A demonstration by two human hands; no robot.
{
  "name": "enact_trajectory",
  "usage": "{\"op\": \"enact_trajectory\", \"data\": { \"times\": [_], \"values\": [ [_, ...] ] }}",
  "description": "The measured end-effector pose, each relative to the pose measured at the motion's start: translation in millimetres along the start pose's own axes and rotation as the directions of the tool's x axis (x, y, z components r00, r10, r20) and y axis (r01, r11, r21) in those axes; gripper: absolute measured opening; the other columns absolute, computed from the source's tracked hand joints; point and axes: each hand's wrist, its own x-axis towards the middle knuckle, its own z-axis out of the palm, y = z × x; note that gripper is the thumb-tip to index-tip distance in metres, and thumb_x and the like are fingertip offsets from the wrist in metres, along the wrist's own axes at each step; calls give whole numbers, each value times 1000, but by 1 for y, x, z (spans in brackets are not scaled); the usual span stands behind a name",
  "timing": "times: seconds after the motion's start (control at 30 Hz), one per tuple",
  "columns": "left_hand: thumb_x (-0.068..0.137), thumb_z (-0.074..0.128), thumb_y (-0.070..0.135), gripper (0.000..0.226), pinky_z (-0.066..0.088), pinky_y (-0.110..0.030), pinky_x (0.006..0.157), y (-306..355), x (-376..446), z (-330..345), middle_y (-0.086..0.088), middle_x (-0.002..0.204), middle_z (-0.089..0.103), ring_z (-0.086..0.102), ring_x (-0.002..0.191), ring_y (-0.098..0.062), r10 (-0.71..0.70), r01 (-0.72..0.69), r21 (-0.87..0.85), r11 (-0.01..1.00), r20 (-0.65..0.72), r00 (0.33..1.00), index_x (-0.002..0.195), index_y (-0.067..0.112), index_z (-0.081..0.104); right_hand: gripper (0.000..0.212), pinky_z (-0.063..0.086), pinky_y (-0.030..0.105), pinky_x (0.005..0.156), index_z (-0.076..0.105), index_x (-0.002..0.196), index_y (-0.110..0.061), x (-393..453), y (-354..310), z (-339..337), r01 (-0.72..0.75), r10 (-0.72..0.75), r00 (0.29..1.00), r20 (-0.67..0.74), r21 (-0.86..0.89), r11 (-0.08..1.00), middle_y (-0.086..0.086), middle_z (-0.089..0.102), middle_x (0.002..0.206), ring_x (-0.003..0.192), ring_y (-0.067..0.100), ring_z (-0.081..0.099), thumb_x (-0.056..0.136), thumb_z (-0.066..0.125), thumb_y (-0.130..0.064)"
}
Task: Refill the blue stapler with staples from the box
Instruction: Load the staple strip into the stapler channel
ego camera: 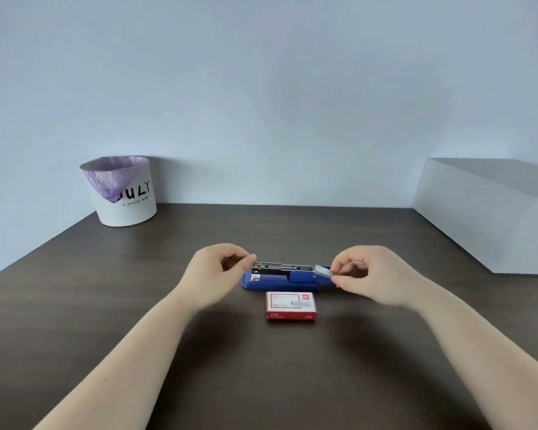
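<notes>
One blue stapler (280,282) is seen lying lengthwise across the middle of the dark wooden tabletop (292,367), with its metal staple channel (284,267) exposed along the top. A grey strip of staples (324,271) is held at the channel's right end, tilted, with its lower end at the rail. The strip is pinched between the thumb and fingertips of the right hand (370,276), whose remaining fingers are curled loosely inward. The left end of the metal channel is met by the left hand (219,271), its thumb and forefinger brought nearly together at the tip of the rail; whether the metal is actually gripped or only touched cannot be told. Just in front of the stapler, nearer the camera, a red and white staple box (291,305) is laid flat, and it appears closed. Both bare forearms are stretched in from the lower corners. At the far left of the tabletop, against the pale wall (261,88), a white bin (128,200) is placed, lined with a purple bag (115,176) and printed with black lettering. At the far right, a plain white box (491,225) is set on the tabletop.
</notes>
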Motion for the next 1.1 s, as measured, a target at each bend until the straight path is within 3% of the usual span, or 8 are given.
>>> {"op": "enact_trajectory", "data": {
  "times": [0.17,0.43,0.83,1.1],
  "values": [
    [85,62,23,6,45,-22,70,-17,5,5,0,86,71,62,80,-19,-96,100,56,993,-67,993,82,23,68,6,47,19,67,68,82,-23,26,-15,-7,22,-14,997,76,-113,993,-4,70,74,63,10,57,79,69,-19],
    [85,61,24,12,48,-27,78,-25,12,9,4,92,68,57,75,-8,-102,103,120,987,-11,995,91,19,70,8,43,15,60,68,88,-19,55,-30,5,57,4,971,241,-248,967,-7,67,71,59,4,54,81,63,-19],
    [87,57,21,17,50,-26,80,-25,15,11,4,92,72,63,82,-12,-96,89,113,990,60,994,97,25,69,9,43,19,60,68,89,-17,64,-33,12,100,-10,956,293,-293,951,-3,68,75,58,4,53,81,63,-17],
    [87,58,21,17,46,-21,77,-24,14,12,10,86,67,56,70,0,-62,53,126,991,62,996,99,22,70,11,39,17,58,67,93,-16,67,-41,14,149,-39,943,331,-315,937,-1,67,77,60,4,53,83,62,-16]
  ]
}}
